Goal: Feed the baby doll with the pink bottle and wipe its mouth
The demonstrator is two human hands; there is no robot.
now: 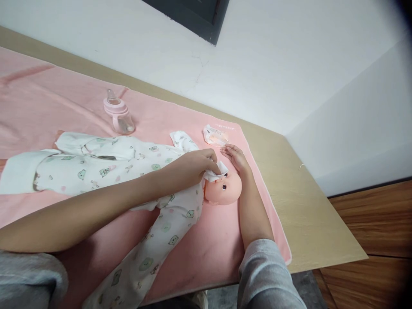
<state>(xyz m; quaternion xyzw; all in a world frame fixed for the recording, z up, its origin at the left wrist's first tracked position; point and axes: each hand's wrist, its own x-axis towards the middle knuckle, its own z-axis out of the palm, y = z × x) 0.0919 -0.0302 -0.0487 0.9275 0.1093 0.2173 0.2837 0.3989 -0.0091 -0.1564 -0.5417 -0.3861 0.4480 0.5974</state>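
A baby doll (230,191) lies on its back on a pink blanket (206,253), its head toward the right. It wears a white sleepsuit (151,156) printed with small green and pink figures. My left hand (202,165) is closed on a white wipe (216,172), which rests against the doll's face around the mouth. Beyond the top of the doll's head, my right hand (236,157) lies with its fingers stretched out. Its fingertips are close to a small white wipes packet (215,135) with orange on it; whether they touch it I cannot tell.
A baby bottle (119,113) with a pink collar and handle lies tilted on the blanket, behind the doll's legs. The wooden table (289,193) shows past the blanket's right edge. A white wall (257,64) stands behind it.
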